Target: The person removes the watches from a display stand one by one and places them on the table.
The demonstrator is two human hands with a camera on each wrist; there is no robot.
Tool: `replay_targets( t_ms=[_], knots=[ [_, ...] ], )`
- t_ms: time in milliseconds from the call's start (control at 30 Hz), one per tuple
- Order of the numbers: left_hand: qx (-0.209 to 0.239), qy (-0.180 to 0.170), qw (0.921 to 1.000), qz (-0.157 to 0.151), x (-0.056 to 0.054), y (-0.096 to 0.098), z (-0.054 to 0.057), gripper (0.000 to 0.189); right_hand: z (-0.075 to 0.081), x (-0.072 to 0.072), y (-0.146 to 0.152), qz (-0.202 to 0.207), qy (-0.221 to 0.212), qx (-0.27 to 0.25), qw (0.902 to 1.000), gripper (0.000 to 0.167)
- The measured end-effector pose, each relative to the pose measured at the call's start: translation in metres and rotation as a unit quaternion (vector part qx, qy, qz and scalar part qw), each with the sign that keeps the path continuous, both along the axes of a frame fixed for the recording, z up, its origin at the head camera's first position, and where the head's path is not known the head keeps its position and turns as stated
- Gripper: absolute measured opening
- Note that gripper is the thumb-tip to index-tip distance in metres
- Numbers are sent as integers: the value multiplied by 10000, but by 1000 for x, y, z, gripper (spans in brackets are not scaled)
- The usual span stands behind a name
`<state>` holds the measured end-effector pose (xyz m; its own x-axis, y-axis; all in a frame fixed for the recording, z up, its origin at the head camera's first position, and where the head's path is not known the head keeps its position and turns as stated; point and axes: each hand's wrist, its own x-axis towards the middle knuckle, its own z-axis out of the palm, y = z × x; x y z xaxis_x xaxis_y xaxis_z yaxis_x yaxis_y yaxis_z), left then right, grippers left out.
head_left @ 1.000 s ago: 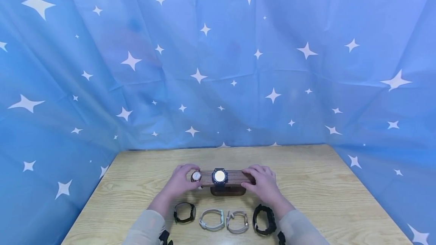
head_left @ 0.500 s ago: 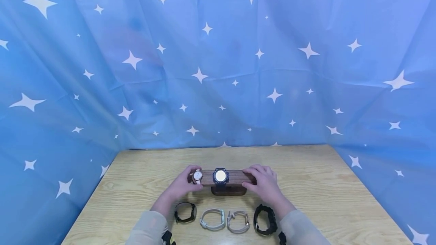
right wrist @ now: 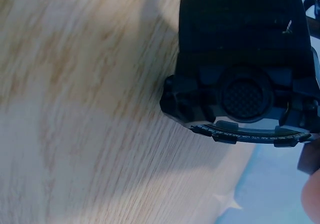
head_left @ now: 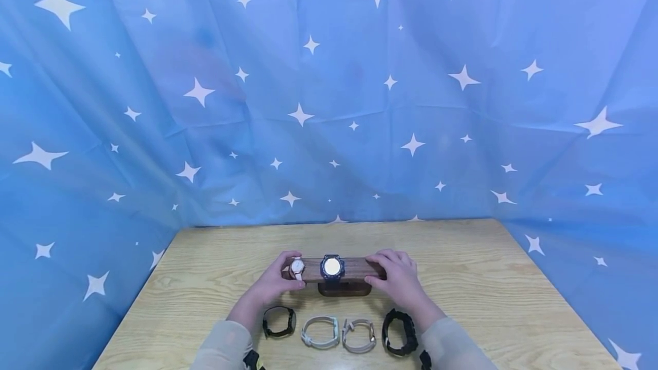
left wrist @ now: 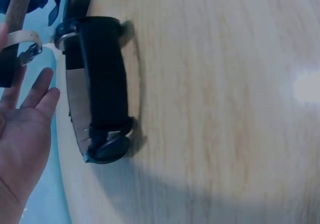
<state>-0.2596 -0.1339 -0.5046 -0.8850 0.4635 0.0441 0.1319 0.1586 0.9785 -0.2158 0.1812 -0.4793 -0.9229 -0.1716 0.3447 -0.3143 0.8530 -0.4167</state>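
Observation:
A dark wooden watch stand [head_left: 354, 270] has a horizontal bar on a low base. My left hand [head_left: 272, 281] pinches a small white-strapped wristwatch [head_left: 297, 267] at the bar's left end, index finger above and thumb below. In the left wrist view its pale strap [left wrist: 25, 37] passes round the bar, buckle underneath, beside the fingers [left wrist: 37, 91]. My right hand [head_left: 396, 276] grips the bar's right end between thumb and fingers. A dark round-faced watch [head_left: 332, 267] with a bright dial sits mid-bar between both hands. Only a bit of the right hand [right wrist: 312, 199] shows in the right wrist view.
On the wooden table [head_left: 452, 244], in front of the stand, lie a slim black watch [head_left: 279, 321], a pale blue watch [head_left: 320, 332], a pinkish watch [head_left: 359, 336] and a chunky black watch [head_left: 400, 333]. A blue star-patterned curtain [head_left: 329, 147] hangs behind.
The white-strapped watch has shifted slightly right and turned its strap toward the front on the bar's left end. My left hand moved slightly with it; the right hand has kept its grip.

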Motion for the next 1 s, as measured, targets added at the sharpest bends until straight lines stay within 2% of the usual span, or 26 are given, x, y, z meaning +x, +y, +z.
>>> replay_targets(
  t_ms=[133,367,533,833,1000],
  knots=[
    [24,-348,9992,171,2,5,-1,77,0,0,0,-8,3,1,10000,43],
    [140,-399,9979,500,2,11,-4,74,0,0,-1,13,-17,-26,10000,43],
    [63,-301,9977,601,2,8,-4,73,1,-1,0,-6,-43,-23,10000,43],
    [-337,-15,9942,1025,7,-2,2,71,1,-1,1,-55,-79,-29,9999,44],
    [-543,42,9945,892,9,-3,4,72,1,0,0,-26,-112,-73,9999,44]
  ],
)
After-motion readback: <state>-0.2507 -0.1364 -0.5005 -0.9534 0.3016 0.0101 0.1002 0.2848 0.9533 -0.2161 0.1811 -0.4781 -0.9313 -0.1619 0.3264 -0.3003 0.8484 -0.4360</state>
